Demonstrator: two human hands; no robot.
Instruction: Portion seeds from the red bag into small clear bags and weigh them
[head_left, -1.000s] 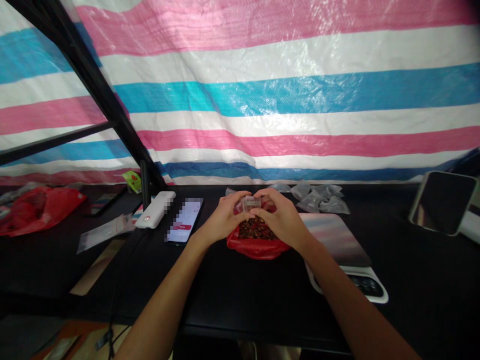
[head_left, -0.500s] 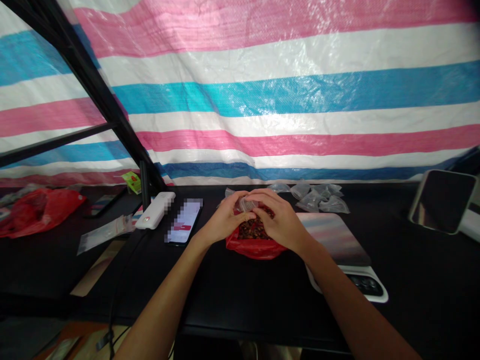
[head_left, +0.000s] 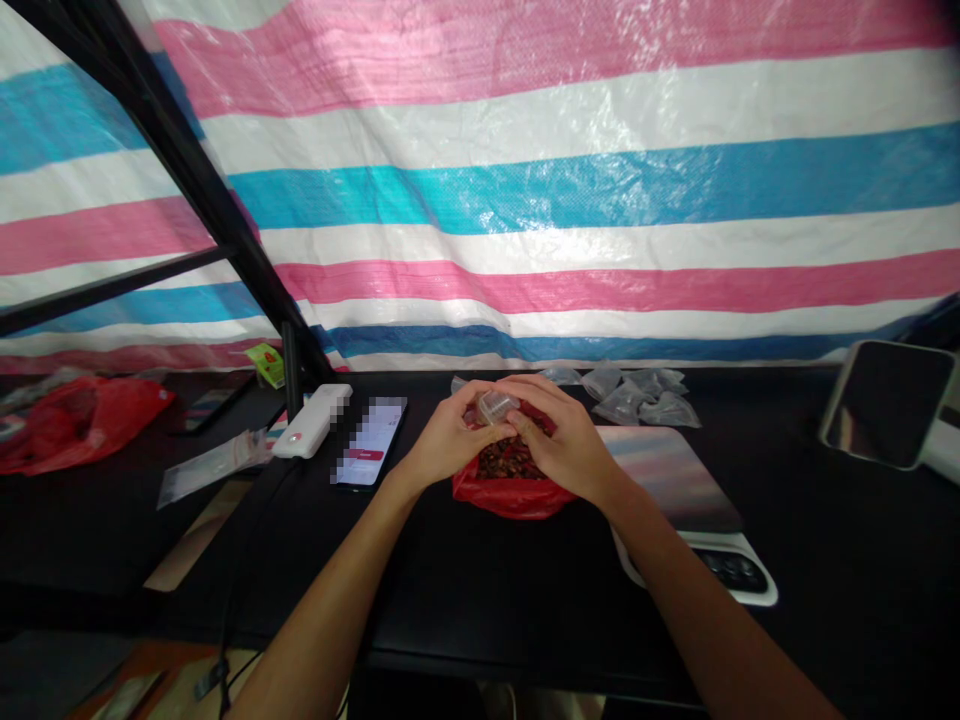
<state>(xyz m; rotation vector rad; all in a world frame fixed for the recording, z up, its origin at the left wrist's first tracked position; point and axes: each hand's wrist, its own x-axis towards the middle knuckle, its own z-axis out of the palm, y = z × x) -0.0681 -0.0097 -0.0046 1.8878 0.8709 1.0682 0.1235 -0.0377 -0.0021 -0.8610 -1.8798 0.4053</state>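
Observation:
My left hand (head_left: 454, 437) and my right hand (head_left: 564, 440) meet above an open red plastic bag (head_left: 511, 498). Their fingertips pinch a small transparent plastic container (head_left: 495, 407) between them. Below the hands, the bag holds a heap of dark reddish-brown dried pieces (head_left: 508, 461), too small to identify. My fingers hide the bag's upper rim in part. The container seems to hold nothing, though its inside is hard to make out.
On the black table (head_left: 450, 600), a smartphone (head_left: 370, 441) and white power bank (head_left: 312, 420) lie left of my hands. Several small transparent bags (head_left: 637, 400) lie behind them. A flat digital scale (head_left: 671, 475) sits right, another red bag (head_left: 75, 425) far left.
The transparent container has risen slightly and now shows above my fingers. My hands have shifted a little around it, and the red bag stays in place.

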